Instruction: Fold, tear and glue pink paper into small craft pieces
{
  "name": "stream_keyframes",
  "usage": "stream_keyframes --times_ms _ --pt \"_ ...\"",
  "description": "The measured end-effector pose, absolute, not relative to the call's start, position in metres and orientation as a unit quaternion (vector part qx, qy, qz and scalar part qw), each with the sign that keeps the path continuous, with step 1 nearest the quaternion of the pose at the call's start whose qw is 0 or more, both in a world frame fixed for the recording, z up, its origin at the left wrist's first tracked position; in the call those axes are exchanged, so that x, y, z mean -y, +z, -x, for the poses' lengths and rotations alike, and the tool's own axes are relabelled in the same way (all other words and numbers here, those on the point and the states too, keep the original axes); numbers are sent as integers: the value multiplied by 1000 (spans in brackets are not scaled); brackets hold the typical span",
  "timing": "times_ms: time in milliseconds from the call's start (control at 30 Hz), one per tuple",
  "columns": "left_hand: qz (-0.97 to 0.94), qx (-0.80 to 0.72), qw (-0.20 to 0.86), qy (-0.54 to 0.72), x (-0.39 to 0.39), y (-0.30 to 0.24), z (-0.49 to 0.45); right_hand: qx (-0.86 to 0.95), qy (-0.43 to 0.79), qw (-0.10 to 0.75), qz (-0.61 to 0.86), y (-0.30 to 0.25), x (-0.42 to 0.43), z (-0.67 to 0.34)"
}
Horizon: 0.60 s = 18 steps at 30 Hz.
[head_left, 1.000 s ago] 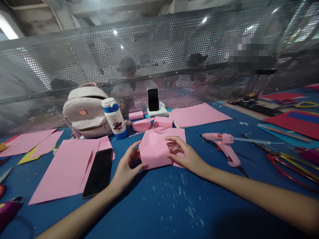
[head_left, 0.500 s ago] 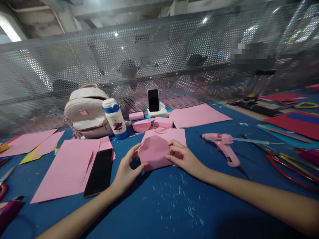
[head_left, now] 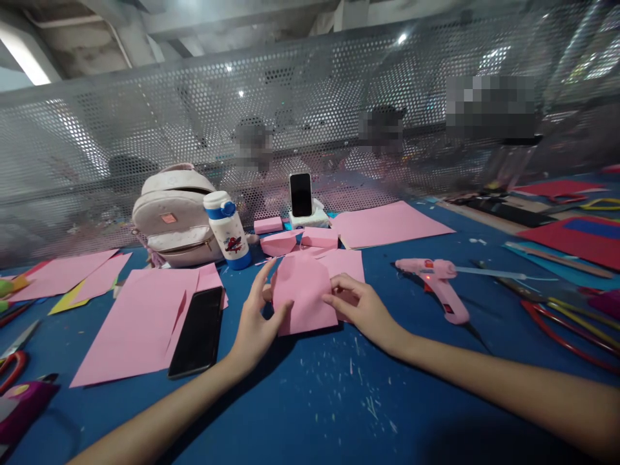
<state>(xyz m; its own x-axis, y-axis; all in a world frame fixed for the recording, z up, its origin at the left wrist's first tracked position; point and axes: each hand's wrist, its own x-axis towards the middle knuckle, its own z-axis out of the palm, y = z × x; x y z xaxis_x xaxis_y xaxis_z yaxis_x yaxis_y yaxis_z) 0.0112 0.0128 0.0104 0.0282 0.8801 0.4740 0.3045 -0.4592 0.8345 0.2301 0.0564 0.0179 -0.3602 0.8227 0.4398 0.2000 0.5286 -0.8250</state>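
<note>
Between my hands stands a small pink paper piece (head_left: 306,294), its top edge rounded and its lower edge over the blue table. My left hand (head_left: 259,316) holds its left side, thumb across the front and fingers behind. My right hand (head_left: 363,310) pinches the right edge between thumb and fingers. A flat pink sheet (head_left: 349,261) lies just behind the piece. Beyond it sit folded pink paper shapes (head_left: 320,237). To the right of my right hand lies a pink hot glue gun (head_left: 438,278) with a small orange light and a clear glue stick in its back.
Left of my hands lie a black phone (head_left: 197,332) and pink sheets (head_left: 130,323). A white bottle (head_left: 228,236) and a backpack (head_left: 177,216) stand behind. Scissors (head_left: 564,323) lie right. A metal mesh screen (head_left: 314,97) rises at the back, with people beyond it.
My left fingers have lifted and spread a little, with the thumb further up the paper's front. The paper's top has risen slightly, and both hands still hold it.
</note>
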Motion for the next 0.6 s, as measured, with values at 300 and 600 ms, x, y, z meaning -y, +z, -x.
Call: stream_keyframes --times_ms 300,600 --pt "-720 -472 158 484 -9 17 -12 751 317 480 325 18 -54 -233" --pt "-689 -509 167 487 -6 16 -14 754 336 460 326 18 -52 -233"
